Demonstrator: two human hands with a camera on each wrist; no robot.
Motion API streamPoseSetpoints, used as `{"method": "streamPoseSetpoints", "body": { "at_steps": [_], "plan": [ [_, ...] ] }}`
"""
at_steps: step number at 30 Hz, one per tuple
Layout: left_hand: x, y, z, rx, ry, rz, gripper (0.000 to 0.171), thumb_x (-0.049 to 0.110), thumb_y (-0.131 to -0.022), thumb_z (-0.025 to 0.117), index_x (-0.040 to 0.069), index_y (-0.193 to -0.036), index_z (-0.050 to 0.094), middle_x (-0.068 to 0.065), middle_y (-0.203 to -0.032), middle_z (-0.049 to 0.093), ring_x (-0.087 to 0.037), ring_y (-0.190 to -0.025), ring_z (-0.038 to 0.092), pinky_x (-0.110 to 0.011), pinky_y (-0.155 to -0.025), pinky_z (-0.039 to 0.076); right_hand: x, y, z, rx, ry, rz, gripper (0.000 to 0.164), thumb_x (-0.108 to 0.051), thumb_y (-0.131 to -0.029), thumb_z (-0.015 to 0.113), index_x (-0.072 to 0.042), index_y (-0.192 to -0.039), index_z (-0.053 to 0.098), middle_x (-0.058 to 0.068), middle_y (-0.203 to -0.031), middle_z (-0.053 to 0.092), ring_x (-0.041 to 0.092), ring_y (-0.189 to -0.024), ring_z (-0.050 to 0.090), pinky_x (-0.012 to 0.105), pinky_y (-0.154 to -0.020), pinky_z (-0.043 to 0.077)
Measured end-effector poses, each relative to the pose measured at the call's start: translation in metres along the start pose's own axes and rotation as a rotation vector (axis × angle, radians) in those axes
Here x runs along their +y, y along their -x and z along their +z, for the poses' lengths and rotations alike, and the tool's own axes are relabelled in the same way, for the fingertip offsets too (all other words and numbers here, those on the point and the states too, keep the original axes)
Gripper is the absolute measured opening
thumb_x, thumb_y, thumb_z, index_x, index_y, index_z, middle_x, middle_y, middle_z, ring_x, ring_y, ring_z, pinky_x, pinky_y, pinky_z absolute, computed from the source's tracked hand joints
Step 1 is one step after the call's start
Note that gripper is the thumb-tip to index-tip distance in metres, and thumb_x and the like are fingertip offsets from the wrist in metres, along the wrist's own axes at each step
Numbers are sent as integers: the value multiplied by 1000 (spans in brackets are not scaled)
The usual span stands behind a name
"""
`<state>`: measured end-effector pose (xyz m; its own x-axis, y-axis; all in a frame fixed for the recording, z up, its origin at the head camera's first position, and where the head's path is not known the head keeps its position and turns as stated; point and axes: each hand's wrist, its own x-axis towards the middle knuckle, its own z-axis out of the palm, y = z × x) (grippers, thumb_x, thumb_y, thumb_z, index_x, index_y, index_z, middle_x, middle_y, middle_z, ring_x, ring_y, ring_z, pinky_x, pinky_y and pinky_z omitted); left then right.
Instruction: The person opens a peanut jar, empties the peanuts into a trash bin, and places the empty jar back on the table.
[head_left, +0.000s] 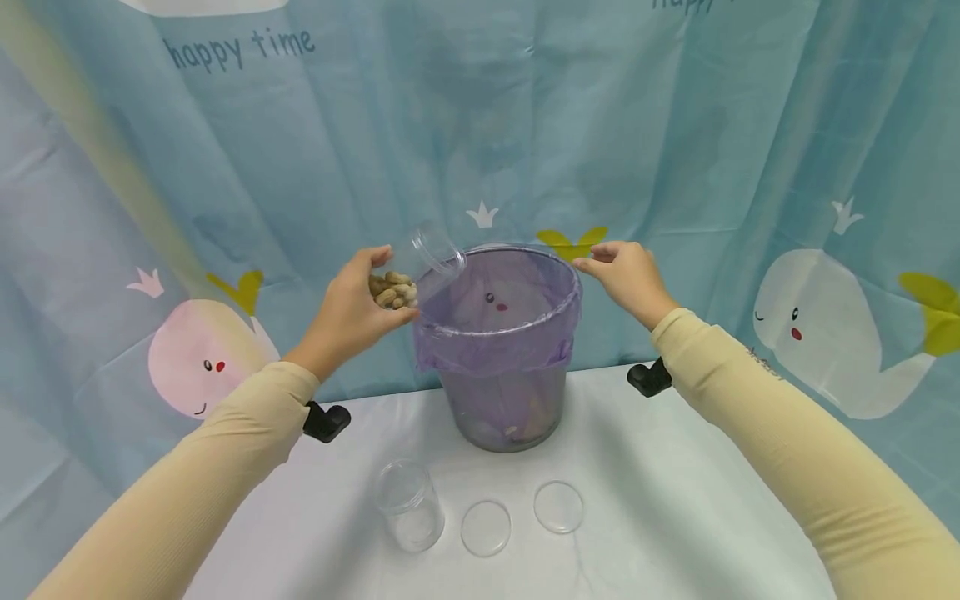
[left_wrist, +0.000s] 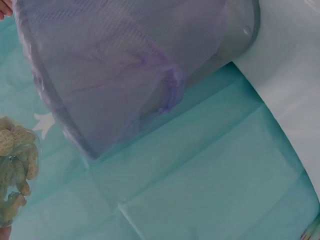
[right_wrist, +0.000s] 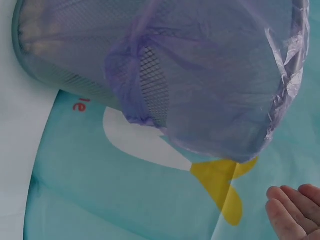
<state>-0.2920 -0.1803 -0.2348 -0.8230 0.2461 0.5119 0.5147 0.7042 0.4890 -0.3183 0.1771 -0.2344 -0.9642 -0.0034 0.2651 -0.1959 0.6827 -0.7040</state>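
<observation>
My left hand (head_left: 347,310) grips a clear plastic jar (head_left: 433,260) around its lower end, thumb below and fingers above. The jar leans right, its mouth at the left rim of a mesh trash bin (head_left: 504,408) lined with a purple bag (head_left: 495,348). Unshelled peanuts (head_left: 395,292) lie in the jar's bottom; the left wrist view shows the peanuts (left_wrist: 17,167) at its left edge. Just off the bin's right rim is my right hand (head_left: 628,277), holding nothing. In the right wrist view that hand (right_wrist: 297,215) has loosely bent fingers, apart from the bag.
On the white table (head_left: 645,500), in front of the bin, stands another clear jar (head_left: 410,510). Two round clear lids, a nearer lid (head_left: 486,530) and a right-hand lid (head_left: 558,507), lie flat beside it. Behind the bin hangs a blue whale-print curtain (head_left: 360,150).
</observation>
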Motion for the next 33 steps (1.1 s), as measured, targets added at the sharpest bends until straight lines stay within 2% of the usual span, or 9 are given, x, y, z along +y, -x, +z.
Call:
{"method": "streamPoseSetpoints", "body": {
  "at_steps": [5, 10, 14, 22, 33],
  "plan": [
    [2, -11, -2, -5, -3, -13, 86, 14, -78, 85, 0, -148, 36, -20, -147, 46, -31, -108, 65, -47, -105, 50, -2, -7, 3, -5, -26, 24, 60, -39, -99, 60, 3, -142, 50, 22, -145, 54, 38, -137, 47, 53, -113, 44],
    [5, -19, 0, -31, -1, -18, 90, 14, -78, 85, 2, -150, 33, -18, -146, 47, -28, -108, 63, -46, -105, 50, 1, -12, 12, 24, -42, 5, 57, -35, -99, 61, 3, -141, 52, 21, -143, 56, 37, -135, 51, 50, -113, 45],
    [7, -22, 1, -43, 1, -17, 91, 12, -78, 85, 2, -151, 32, -17, -145, 47, -27, -105, 63, -45, -105, 50, 6, -15, 18, 43, -51, 5, 56, -35, -99, 61, 2, -140, 53, 20, -142, 57, 37, -133, 53, 50, -112, 46],
    [8, -27, 3, -36, 3, -5, 91, 10, -79, 84, 1, -152, 31, -19, -139, 50, -29, -104, 62, -44, -108, 49, 11, -21, 24, 52, -114, 64, 55, -33, -99, 61, 3, -139, 54, 21, -143, 56, 38, -134, 51, 52, -112, 45],
    [10, -36, 7, -17, -14, -5, 93, 14, -77, 86, 2, -152, 32, -19, -147, 45, -31, -116, 57, -45, -111, 46, 18, -27, 37, 41, -157, 122, 55, -30, -99, 61, 2, -142, 50, 20, -146, 53, 37, -135, 51, 50, -113, 45]
  ]
}}
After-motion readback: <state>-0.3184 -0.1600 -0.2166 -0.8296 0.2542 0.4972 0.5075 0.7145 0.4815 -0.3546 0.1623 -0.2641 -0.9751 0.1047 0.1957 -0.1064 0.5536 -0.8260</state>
